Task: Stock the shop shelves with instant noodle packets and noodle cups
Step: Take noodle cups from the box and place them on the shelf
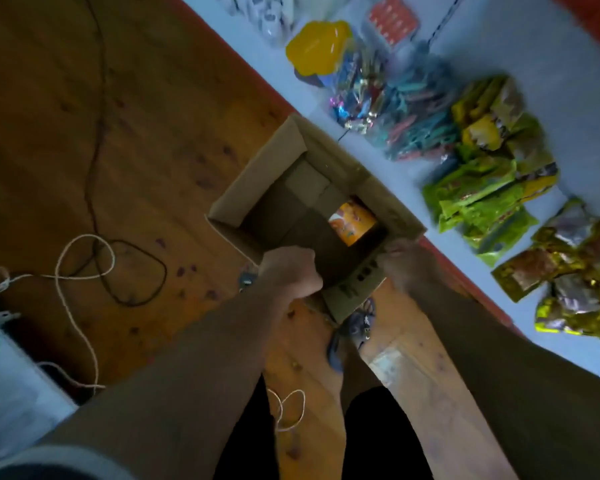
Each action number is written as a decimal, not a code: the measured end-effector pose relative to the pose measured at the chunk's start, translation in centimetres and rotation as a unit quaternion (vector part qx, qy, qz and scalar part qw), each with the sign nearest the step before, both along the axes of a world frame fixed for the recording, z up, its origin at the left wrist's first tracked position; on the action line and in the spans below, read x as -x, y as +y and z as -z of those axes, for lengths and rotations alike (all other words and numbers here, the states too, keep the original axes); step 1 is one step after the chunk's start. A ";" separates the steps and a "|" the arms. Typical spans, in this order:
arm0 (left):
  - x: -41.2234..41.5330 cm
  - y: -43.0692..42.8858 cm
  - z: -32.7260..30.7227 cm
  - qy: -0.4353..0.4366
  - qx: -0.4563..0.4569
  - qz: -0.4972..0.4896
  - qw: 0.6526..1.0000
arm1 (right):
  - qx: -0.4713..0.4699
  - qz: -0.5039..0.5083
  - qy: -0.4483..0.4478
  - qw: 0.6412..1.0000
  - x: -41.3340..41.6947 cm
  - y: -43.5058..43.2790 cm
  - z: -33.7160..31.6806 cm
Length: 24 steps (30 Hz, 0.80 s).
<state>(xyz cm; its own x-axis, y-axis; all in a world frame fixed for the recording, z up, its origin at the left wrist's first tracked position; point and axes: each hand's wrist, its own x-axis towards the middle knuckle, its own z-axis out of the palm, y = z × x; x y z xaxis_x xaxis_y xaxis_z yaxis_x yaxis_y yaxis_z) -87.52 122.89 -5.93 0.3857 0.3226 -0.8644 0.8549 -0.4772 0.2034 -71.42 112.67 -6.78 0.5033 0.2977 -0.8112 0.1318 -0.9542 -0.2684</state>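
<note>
An open cardboard box [257, 174] is held above the wooden floor, next to the pale blue shelf [551, 57]. My left hand [290, 271] grips the box's near rim, fingers curled over the edge. My right hand [409, 265] grips the near right corner of the box. One orange noodle packet [352, 221] lies at the bottom of the box. Green and yellow noodle packets [485, 174] are piled on the shelf to the right. More gold and brown packets [575, 271] lie further along the shelf.
A yellow lid [317, 46], shiny wrapped sweets [357, 95] and a bag of coloured pegs [420, 119] lie on the shelf. A white rope [66, 292] and a black cable [132, 268] trail across the floor. A white container [11, 386] stands at the lower left. My feet in sandals [350, 334] are below the box.
</note>
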 end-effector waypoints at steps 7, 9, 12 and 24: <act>-3.2 4.9 16.2 0.002 0.036 0.026 0.999 | 0.018 0.082 0.041 0.996 1.8 3.5 12.0; -4.5 5.2 19.8 -0.007 0.059 -0.021 0.998 | 0.022 0.140 0.041 0.989 1.5 3.7 15.1; -6.7 4.9 24.5 -0.059 0.105 -0.153 0.981 | 0.016 0.236 0.050 0.970 0.6 3.4 19.2; -9.9 3.1 30.0 -0.091 0.225 -0.284 0.927 | -0.035 0.390 0.110 0.914 0.4 3.1 24.7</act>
<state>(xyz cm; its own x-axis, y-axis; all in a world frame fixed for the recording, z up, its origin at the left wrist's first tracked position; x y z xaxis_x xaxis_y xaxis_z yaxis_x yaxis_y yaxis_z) -77.64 125.99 -35.91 0.4170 0.1420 -0.8978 0.8740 0.2086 0.4389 -71.84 115.73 -31.50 0.4122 -0.0260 -0.9107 -0.6445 -0.7148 -0.2714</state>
